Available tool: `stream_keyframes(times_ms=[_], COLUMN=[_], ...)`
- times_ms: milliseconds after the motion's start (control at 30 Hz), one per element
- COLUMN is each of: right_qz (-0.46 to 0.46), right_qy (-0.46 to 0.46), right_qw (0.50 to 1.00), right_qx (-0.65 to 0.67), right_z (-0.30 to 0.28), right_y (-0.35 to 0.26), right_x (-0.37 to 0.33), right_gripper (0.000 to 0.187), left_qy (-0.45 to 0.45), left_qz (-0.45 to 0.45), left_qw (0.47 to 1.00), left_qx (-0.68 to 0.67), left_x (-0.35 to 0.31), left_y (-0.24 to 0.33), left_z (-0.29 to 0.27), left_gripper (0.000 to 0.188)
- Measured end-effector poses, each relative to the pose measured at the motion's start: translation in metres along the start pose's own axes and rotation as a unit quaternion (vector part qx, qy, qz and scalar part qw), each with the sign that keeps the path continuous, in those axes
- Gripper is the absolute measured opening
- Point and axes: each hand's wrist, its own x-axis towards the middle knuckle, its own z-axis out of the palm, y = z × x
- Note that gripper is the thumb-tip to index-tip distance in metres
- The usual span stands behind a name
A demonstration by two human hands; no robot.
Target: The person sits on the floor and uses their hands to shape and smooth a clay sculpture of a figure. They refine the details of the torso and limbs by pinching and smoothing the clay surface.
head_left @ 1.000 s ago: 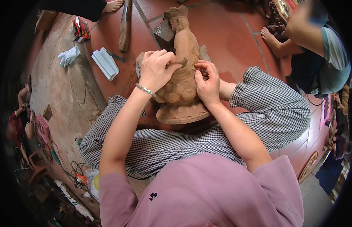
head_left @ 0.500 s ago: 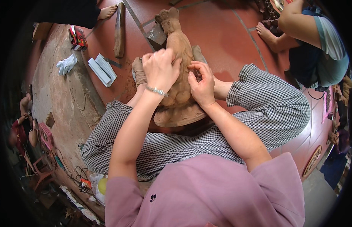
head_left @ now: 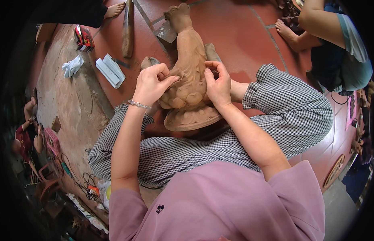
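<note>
A brown carved wooden figure (head_left: pixel 190 52) lies between my legs, its round, petal-edged base (head_left: pixel 193 118) towards me and its narrower end pointing away. On the left side of the figure is my left hand (head_left: pixel 153 84), thumb and fingers pinched together. A small brownish scrap seems to sit in that pinch, too small to make out. My right hand (head_left: pixel 220 85) rests against the figure's right side with bent fingers and thumb, gripping its edge; some fingers are hidden.
A wooden mallet (head_left: pixel 127 30), a white folded paper or cloth (head_left: pixel 110 71), white gloves (head_left: pixel 73 66) and a red box (head_left: pixel 83 38) lie to the left. A dark block (head_left: pixel 167 32) sits beside the figure's far end. Another person's bare foot (head_left: pixel 286 32) is at the far right.
My left hand has moved left and nearer to me, off the figure's middle to its left side. The right hand stays at the right side, its fingers slightly shifted.
</note>
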Motion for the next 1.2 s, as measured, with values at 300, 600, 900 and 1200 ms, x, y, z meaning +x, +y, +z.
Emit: stream_keyframes(times_ms=[300, 600, 900, 1200], right_qz=[-0.008, -0.004, -0.025, -0.143], right_qy=[-0.002, 0.007, -0.009, -0.024], right_qw=[1.000, 1.000, 0.999, 0.985], right_qx=[-0.009, -0.024, -0.035, -0.096], right_z=[0.000, 0.002, 0.000, -0.012], right_y=[0.004, -0.003, 0.002, -0.035], right_x=[0.002, -0.001, 0.002, 0.012], right_gripper=[0.019, 0.018, 0.019, 0.020], left_qy=[0.125, 0.001, -0.014, 0.022], left_qz=[0.178, 0.051, 0.126, -0.029], left_qw=[0.962, 0.986, 0.965, 0.999], left_qx=[0.164, 0.160, 0.229, -0.008], left_x=[0.016, 0.002, 0.003, -0.009], left_y=[0.033, 0.033, 0.033, 0.009], left_z=[0.040, 0.016, 0.002, -0.038], left_gripper=[0.025, 0.024, 0.021, 0.030])
